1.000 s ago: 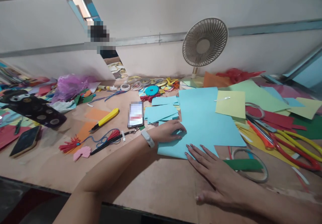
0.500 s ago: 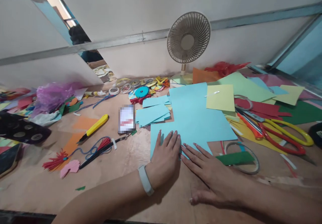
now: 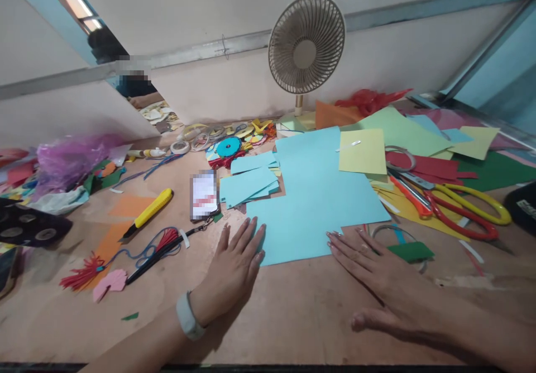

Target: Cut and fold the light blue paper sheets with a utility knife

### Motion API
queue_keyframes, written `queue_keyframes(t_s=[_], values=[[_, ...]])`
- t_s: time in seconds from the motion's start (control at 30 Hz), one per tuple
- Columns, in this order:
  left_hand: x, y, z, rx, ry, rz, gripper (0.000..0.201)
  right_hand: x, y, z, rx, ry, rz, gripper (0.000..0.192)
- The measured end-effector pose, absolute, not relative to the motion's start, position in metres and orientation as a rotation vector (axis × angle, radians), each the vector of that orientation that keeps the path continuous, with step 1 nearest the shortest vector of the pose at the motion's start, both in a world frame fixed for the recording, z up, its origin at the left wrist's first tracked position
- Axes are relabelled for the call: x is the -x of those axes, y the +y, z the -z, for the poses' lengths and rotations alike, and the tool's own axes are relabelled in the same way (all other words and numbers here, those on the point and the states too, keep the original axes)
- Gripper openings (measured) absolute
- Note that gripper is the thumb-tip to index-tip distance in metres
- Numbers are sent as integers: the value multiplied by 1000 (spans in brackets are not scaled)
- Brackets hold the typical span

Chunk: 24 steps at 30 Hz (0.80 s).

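Note:
Light blue paper (image 3: 310, 211) lies flat on the wooden table, its near edge towards me. My left hand (image 3: 238, 258) rests palm down with fingers stretched at the paper's near left corner, a grey band on the wrist. At the near right corner my right hand (image 3: 368, 267) lies flat, fingertips touching the edge and thumb held out. Neither hand grips anything. Left of the sheet lie smaller blue paper strips (image 3: 251, 186). A yellow paper square (image 3: 362, 152) with a white sliver on it overlaps the sheet's upper right.
A fan (image 3: 306, 49) stands at the back. On the right are large scissors (image 3: 464, 216), an orange cutter (image 3: 412, 194) and a green strip (image 3: 410, 252). To the left lie a yellow cutter (image 3: 148, 212), a badge (image 3: 204, 194) and a red tassel (image 3: 86, 272). Behind a gap, a person shows partly.
My hands have slid apart along the near edge of the blue paper, the left one leftward and the right one rightward. The view has shifted slightly.

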<state>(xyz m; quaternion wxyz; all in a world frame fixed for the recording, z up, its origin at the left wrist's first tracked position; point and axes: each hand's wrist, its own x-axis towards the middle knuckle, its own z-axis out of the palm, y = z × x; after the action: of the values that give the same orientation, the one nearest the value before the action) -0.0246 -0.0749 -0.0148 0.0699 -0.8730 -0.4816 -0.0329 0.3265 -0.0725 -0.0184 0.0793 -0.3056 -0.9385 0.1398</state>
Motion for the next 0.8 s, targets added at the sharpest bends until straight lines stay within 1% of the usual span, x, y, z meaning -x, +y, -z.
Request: queue_keyframes(t_s=[0.23, 0.33, 0.4, 0.47, 0.53, 0.63, 0.7, 0.77, 0.8], values=[[48, -79, 14, 2573, -1460, 69, 51, -344, -78, 9, 1129, -2762, -450, 93], [35, -76, 6, 2512, -1389, 118, 52, -325, -76, -4, 1068, -2759, -400, 92], [18, -77, 0, 2550, -1236, 165, 59, -302, -73, -13, 971, -2770, -384, 92], [0, -79, -3, 2638, -1087, 156, 66, -277, -70, -19, 877, -2810, -448, 95], [-14, -84, -2, 2693, -1020, 170, 63, -256, -68, -22, 823, -2830, -551, 101], [-21, -88, 2, 2702, -1053, 205, 66, -240, -67, -23, 813, -2878, -668, 104], [-19, -88, 6, 2728, -1005, 215, 77, -241, -66, -22, 816, -2906, -679, 100], [-14, -85, 10, 2748, -929, 222, 94, -249, -66, -20, 819, -2924, -638, 95], [-11, -83, 13, 2746, -892, 228, 99, -256, -66, -19, 827, -2928, -607, 93]])
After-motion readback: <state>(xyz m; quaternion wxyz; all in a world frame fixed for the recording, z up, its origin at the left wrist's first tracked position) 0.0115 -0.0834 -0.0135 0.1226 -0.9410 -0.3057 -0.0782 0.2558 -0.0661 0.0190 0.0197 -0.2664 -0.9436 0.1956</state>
